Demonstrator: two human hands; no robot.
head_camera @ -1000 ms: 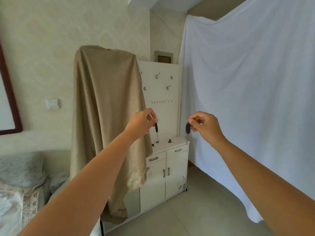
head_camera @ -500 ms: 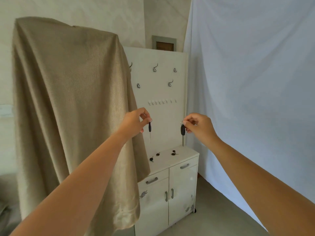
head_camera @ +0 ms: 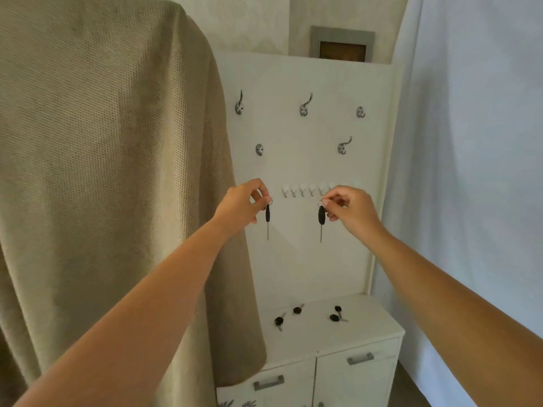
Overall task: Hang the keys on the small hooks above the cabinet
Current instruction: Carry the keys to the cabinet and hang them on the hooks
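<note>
My left hand [head_camera: 242,203] pinches the ring of a black-headed key [head_camera: 267,216] that hangs blade down, just left of the row of small white hooks [head_camera: 302,190] on the white back panel. My right hand [head_camera: 349,209] pinches the ring of a second black-headed key [head_camera: 321,216], just below the right part of that row. Both keys hang free, a little lower than the hooks. Several more black-headed keys [head_camera: 335,317] lie on the white cabinet top [head_camera: 364,324] below.
Several larger metal coat hooks [head_camera: 305,107] are fixed higher on the panel. A beige cloth [head_camera: 111,171] drapes over something tall at the left, touching the panel's edge. A white sheet [head_camera: 476,142] hangs at the right. The cabinet has drawers with metal handles [head_camera: 360,358].
The view has closed in on the panel. Both hands have risen with their keys from cabinet-top height to just beside and below the small hook row.
</note>
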